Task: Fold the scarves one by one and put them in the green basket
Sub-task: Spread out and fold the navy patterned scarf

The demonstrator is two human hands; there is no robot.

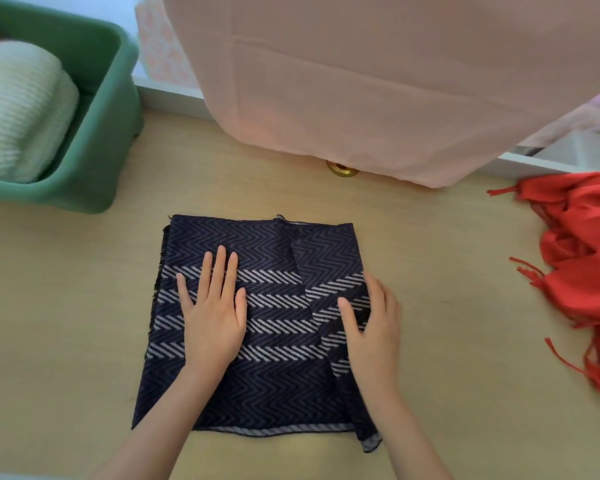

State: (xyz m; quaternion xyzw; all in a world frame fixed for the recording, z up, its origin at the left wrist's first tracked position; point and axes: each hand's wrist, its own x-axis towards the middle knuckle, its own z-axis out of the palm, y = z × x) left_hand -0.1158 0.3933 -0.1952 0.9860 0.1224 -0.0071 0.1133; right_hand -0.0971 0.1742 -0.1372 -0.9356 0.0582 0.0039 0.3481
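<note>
A navy scarf (267,358) with zigzag and pale stripes lies folded into a rough square on a pale wooden bench (77,306). The left hand (212,317) presses flat on the scarf's left half, fingers straight and slightly spread. The right hand (373,327) is at the scarf's right edge, pinching a raised flap of it between thumb and curled fingers. Up and left of the navy scarf stands the green basket (113,126), holding a folded cream knitted scarf (21,109). Well to the right of the navy scarf lies a crumpled red fringed scarf (582,258). Beyond its far edge hangs a pink cloth (361,81)
</note>
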